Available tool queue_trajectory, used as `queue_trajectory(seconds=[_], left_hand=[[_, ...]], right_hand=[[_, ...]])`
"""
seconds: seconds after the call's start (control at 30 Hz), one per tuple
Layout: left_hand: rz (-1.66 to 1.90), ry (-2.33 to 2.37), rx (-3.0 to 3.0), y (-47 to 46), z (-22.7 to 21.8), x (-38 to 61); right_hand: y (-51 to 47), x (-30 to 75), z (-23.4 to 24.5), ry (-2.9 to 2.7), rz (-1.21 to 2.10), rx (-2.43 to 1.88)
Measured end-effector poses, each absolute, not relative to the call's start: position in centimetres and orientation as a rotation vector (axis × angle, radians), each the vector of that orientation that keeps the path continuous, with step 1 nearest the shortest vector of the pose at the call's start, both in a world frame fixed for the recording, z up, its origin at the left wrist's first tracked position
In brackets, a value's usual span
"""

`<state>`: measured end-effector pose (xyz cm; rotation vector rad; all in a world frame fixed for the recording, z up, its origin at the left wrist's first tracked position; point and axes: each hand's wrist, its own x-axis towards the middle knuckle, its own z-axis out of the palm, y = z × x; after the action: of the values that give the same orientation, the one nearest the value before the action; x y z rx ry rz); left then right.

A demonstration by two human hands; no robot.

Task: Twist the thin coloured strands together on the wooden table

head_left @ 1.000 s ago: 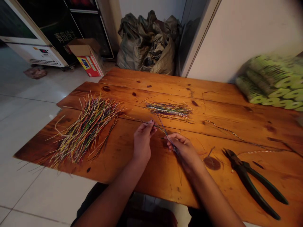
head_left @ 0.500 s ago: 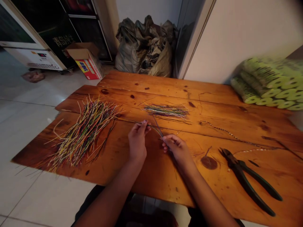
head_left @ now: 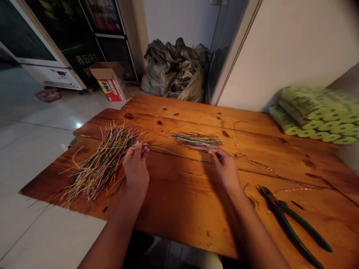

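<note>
My left hand (head_left: 136, 168) is closed in a pinch on a few thin wires, green and yellow, that stick out to the right of its fingertips. It is over the right edge of a large loose heap of coloured wires (head_left: 103, 160). My right hand (head_left: 226, 166) pinches at the near right end of a smaller, flatter bundle of wires (head_left: 196, 139). A thin purplish wire (head_left: 204, 150) shows at its fingertips; the rest of it blends into the bundle.
Dark-handled pliers (head_left: 291, 220) lie on the wooden table (head_left: 179, 209) at the right, beside a twisted black-and-white cord (head_left: 260, 163). Green wrapped rolls (head_left: 314, 116) are stacked at the far right. Behind the table are grey sacks (head_left: 176, 74) and an open carton (head_left: 110, 82).
My hands have moved apart: the left went left to the large heap with its wires, the right went up and right to the smaller bundle with the purplish wire. The view shifted slightly.
</note>
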<state>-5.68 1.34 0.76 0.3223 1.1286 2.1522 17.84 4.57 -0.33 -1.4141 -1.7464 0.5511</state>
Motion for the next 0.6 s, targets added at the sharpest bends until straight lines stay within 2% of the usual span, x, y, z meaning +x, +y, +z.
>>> queue_trajectory(seconds=[0.1,0.33,0.5,0.6], left_hand=[[2.194,1.117,0.335,0.9,1.1,-6.9],[2.157,1.004,0.287,0.5,1.1,-7.6],[2.073,0.852,0.216,1.1,1.0,-5.9],[2.063,0.810,0.215,1.4,1.0,-5.4]], right_hand=[[5.5,18.9,-0.9,-1.801,0.364,-1.448],[4.7,17.3,-0.7,-1.840,0.230,-1.433],[2.4,13.6,0.4,-1.440,0.938,-1.256],[2.1,14.3,0.3,-1.392,1.077,-1.243]])
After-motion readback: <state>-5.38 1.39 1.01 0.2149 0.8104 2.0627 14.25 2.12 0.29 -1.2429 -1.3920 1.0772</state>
